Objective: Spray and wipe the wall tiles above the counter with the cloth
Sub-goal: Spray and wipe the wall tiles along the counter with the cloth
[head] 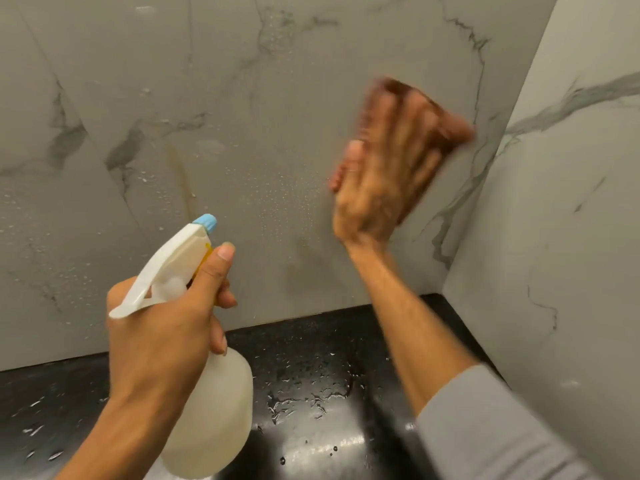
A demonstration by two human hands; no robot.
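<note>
The right hand is pressing a reddish-brown cloth flat against the grey marble-veined wall tiles, high on the back wall and near the corner where the side wall is meeting it. Its fingers are lying spread and extended over the cloth, pinning it to the tile rather than curling around it; hand and cloth are both looking blurred. A grey sleeve is covering the right forearm from about the elbow down.

The left hand is holding a spray bottle upright, low and left of the cloth, in front of the wall and not touching it. Its fingers are wrapping closed around the bottle's neck below the white trigger head, with the forefinger lying up alongside the head and the light-blue nozzle pointing toward the tiles. The bottle's body is translucent and whitish.

Fine spray droplets are sitting on the tile between the nozzle and the cloth, and larger beads are clinging to the tiles further left. A faint yellowish streak is running down the wall above the nozzle.

Below, the black glossy counter is meeting the base of the wall, and water drops and small puddles are lying scattered over it, beside the bottle
</note>
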